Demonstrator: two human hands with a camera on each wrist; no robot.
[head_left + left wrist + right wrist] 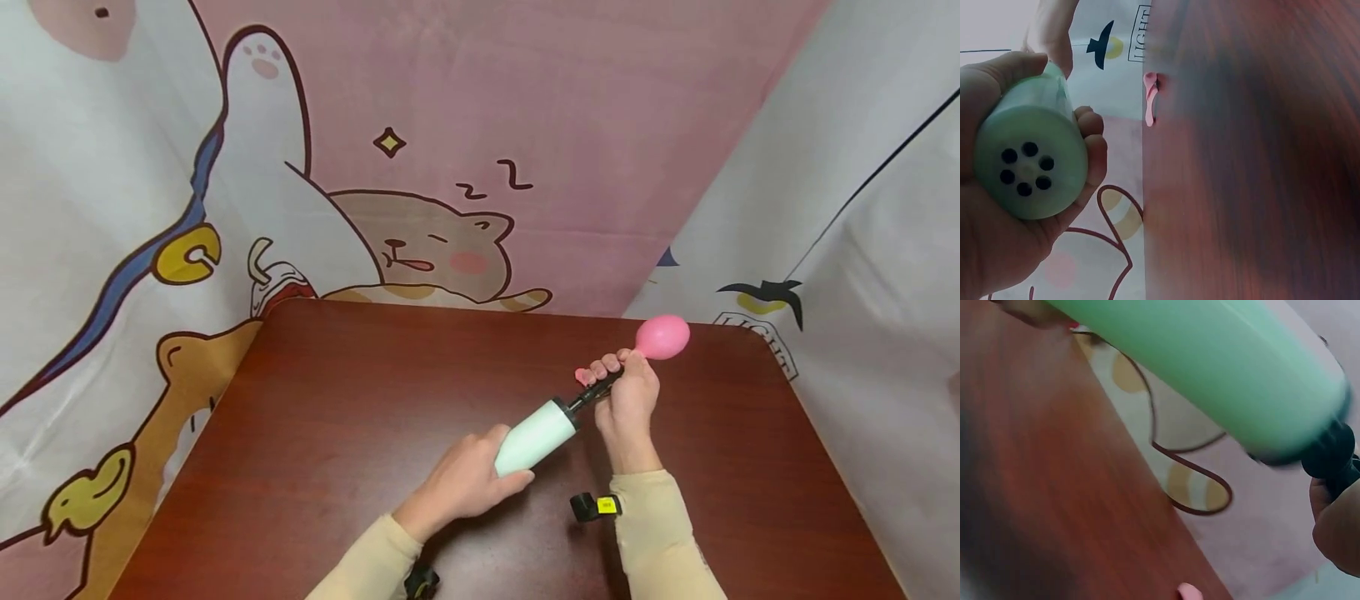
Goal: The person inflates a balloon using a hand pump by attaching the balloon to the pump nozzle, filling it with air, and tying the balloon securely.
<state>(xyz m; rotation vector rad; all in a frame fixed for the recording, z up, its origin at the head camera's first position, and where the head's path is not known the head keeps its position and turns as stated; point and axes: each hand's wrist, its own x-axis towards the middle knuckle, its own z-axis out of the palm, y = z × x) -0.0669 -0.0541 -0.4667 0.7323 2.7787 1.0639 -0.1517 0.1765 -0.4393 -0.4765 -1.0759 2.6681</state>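
One smooth oval balloon (663, 337), one cylindrical pump (536, 437)

We look down on a dark reddish-brown table (360, 375) with streaked wood grain, a soft sheen and rounded far corners. Directly on it we find a limp pink balloon (1150, 99), lying near the far edge with a small shadow beside it; in the head view we make out only a bit of its pink, the rest being hidden.

1 pump (536, 437), 2 pink balloons (663, 337), 1 table (360, 375), 2 wrist cameras (582, 507)
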